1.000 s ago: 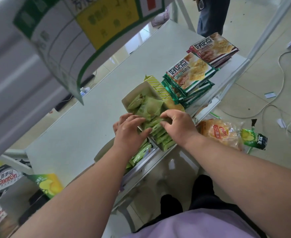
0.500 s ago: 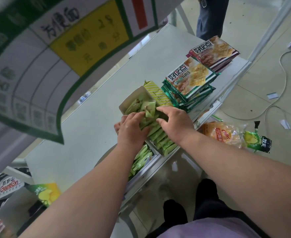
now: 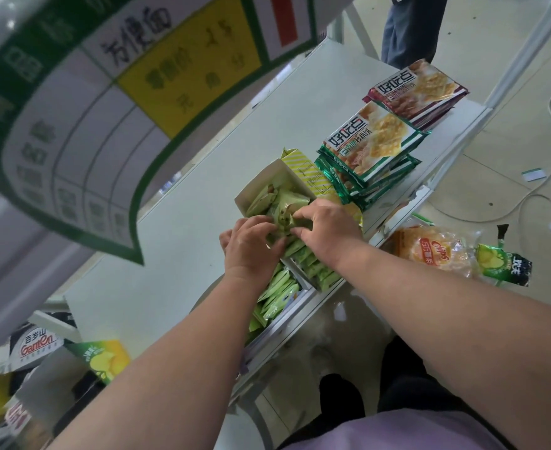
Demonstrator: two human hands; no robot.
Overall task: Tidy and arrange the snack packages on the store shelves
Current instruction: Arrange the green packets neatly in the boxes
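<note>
Both hands work over an open cardboard box (image 3: 261,186) of small green snack packets (image 3: 284,203) at the front edge of the white shelf (image 3: 176,222). Left hand (image 3: 251,245) has fingers curled, pinching a green packet at the box mouth. Right hand (image 3: 324,227) also curls its fingers onto the same bunch of packets, thumb and forefinger pinching. More green packets (image 3: 277,293) stand in a row along the shelf edge under the left wrist.

Just right of the box: a yellow-green striped carton (image 3: 306,172), text too small to read. Beside it, a green-edged cracker bag stack (image 3: 371,147), top bag reads "好吃点". Behind it, a red-edged cracker stack (image 3: 420,92), same "好吃点" brand.

On the floor at right: a "Chips" bag (image 3: 430,251) in orange and a green chip bag (image 3: 501,264). Lower left: a "Ganten" label (image 3: 37,347) and a yellow-green chip bag (image 3: 105,358). The hanging sign (image 3: 121,102) overhead reads "方便面"; the rest is blurred.
</note>
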